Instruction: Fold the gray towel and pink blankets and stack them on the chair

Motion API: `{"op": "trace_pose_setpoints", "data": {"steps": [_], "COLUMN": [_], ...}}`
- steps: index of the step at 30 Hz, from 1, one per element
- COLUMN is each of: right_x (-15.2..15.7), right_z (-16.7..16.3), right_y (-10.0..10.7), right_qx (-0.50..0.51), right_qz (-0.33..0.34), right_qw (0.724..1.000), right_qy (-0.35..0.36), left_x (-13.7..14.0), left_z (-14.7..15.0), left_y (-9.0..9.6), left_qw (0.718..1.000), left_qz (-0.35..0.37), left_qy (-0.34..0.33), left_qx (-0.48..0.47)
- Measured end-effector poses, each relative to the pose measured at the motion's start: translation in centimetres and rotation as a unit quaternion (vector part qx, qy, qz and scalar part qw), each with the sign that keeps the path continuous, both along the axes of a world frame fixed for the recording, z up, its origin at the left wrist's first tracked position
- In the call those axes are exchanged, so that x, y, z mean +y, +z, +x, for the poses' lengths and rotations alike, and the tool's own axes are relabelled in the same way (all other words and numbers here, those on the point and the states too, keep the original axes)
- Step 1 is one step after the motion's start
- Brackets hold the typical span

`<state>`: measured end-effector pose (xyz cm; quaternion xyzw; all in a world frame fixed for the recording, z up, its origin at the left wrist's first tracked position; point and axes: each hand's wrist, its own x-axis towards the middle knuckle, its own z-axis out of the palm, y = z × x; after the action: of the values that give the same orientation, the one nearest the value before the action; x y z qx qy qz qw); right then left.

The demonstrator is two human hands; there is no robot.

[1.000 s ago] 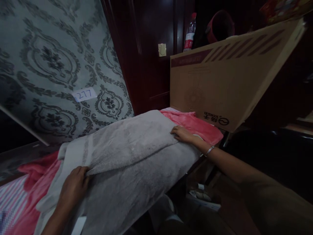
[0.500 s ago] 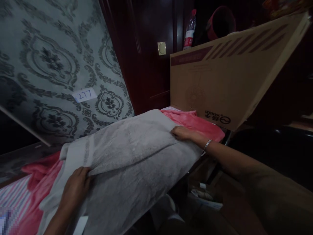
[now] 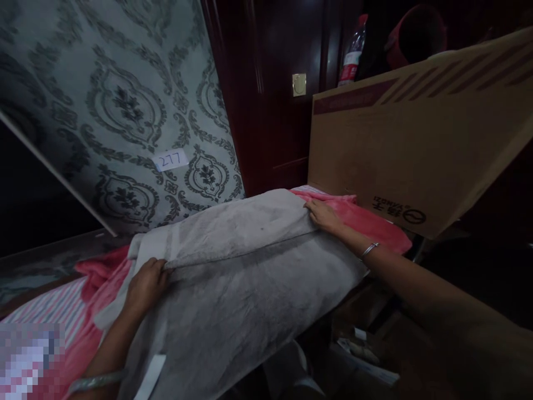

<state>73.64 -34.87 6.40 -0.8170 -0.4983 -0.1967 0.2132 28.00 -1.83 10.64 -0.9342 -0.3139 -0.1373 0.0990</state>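
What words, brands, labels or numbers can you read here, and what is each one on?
"277": handwritten on the white paper on the patterned wall.
"扬子 YANGZI": printed upside down on the cardboard box.
Too blurred: the bottle label and the lettering in the box's dark red band.
White tag on the grey blanket: no readable text.

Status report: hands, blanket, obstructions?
Left hand pinching folded edge of grey blanket; right hand touching its right end. Pink blanket underneath. Cardboard box beyond, not blocking.
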Motion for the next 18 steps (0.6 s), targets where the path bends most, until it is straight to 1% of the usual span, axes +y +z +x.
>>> {"op": "trace_pose_setpoints", "data": {"steps": [2, 4, 8, 10, 12, 15, 18], "right_x": [-0.1, -0.6, -1.5, -1.7, -1.7, -1.0, -0.3], "right_z": [-0.2, -0.3, -0.2, -0.3, -0.6, -1.2, -2.0], "right_y": [0.1, 0.1, -0.2, -0.3, 0.0, 1.8, 5.2], "right_qx": [-0.002, -0.011, -0.044, -0.061, -0.075, -0.09, -0.115], "right_qz": [-0.005, -0.014, -0.061, -0.089, -0.106, -0.087, -0.042], "right_qw": [1.0, 1.0, 0.995, 0.993, 0.991, 0.992, 0.992], "right_qy": [0.0, 0.021, 0.064, 0.052, 0.025, -0.015, -0.043], "left_x": [0.9, 1.8, 3.0, 3.3, 3.6, 3.7, 2.9], "left_z": [0.5, 1.0, 1.7, 1.8, 1.6, 0.7, -0.6], "left_y": [0.5, 0.9, 1.1, 1.1, 1.2, 2.1, 4.2], "left_qw": [1.0, 0.999, 0.997, 0.995, 0.992, 0.986, 0.991], "left_qz": [-0.017, -0.038, -0.069, -0.086, -0.112, -0.133, -0.083], "left_qy": [0.01, 0.014, 0.015, 0.023, 0.038, 0.064, 0.094], "left_qx": [0.011, 0.024, 0.029, 0.034, 0.049, 0.073, 0.037]}}
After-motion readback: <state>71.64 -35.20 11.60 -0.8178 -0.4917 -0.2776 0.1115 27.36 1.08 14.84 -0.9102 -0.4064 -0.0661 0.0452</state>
